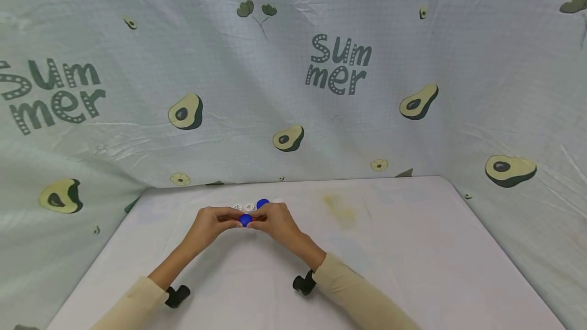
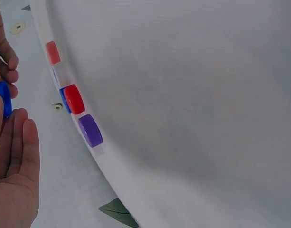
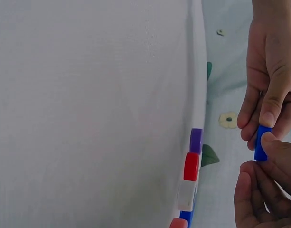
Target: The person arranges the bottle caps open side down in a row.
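Observation:
Both hands meet over the far side of the table. Between their fingertips they pinch a small round blue plastic piece, like a cap (image 1: 245, 220). My left hand (image 1: 210, 224) holds it from the left, thumb and fingers at its edge. From the other side my right hand (image 1: 277, 224) grips it the same way. In the right wrist view the blue cap (image 3: 262, 143) shows edge-on, with a thumb on it. Just behind the hands lie two white patterned discs (image 1: 249, 207) and a blue disc (image 1: 262, 203), the latter partly hidden by the right hand.
Along the far table edge, the wrist views show a purple piece (image 3: 196, 140), a red piece (image 3: 191, 166), a whitish piece (image 3: 186, 194) and a light red piece (image 2: 53, 52). A white cloth covers the table (image 1: 390, 258). Behind it hangs a printed curtain (image 1: 275, 90).

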`<action>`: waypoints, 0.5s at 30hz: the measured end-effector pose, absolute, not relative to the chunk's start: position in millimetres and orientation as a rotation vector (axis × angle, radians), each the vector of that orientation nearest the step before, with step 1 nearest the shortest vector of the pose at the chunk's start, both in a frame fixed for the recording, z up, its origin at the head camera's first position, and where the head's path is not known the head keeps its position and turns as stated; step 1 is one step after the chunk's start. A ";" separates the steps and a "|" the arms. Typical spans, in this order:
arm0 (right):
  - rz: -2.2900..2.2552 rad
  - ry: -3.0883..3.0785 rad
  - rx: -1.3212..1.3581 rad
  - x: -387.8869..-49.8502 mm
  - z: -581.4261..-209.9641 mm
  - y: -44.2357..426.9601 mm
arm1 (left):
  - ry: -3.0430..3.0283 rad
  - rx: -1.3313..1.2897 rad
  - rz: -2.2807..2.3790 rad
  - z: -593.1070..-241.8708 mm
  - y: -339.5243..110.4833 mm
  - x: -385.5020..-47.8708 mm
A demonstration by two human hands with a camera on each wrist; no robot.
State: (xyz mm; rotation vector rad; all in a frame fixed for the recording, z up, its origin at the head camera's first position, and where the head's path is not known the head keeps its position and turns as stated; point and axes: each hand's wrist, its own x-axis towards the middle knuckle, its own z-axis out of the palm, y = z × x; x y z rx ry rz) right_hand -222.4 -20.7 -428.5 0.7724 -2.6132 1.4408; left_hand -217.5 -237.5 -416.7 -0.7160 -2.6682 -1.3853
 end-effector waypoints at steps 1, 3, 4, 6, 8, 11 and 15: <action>1.431 -2.618 0.783 -222.1 -428.7 -23.6 | -2.673 -0.703 -1.375 -417.5 -239.6 -216.8; 1.412 -2.631 0.787 -222.5 -430.2 -29.0 | -2.682 -0.685 -1.359 -419.3 -243.3 -216.0; 1.407 -2.635 0.789 -222.7 -431.0 -31.5 | -2.686 -0.676 -1.359 -420.3 -244.7 -215.7; 1.389 -2.646 0.784 -223.1 -433.2 -35.8 | -2.694 -0.667 -1.358 -422.8 -247.2 -215.3; 1.375 -2.656 0.772 -224.5 -435.4 -39.0 | -2.704 -0.674 -1.353 -425.1 -249.0 -216.7; 1.342 -2.675 0.768 -225.8 -439.4 -43.2 | -2.714 -0.673 -1.335 -428.9 -251.3 -218.1; 1.329 -2.711 0.742 -226.0 -444.5 -49.0 | -2.718 -0.678 -1.315 -434.6 -255.6 -219.3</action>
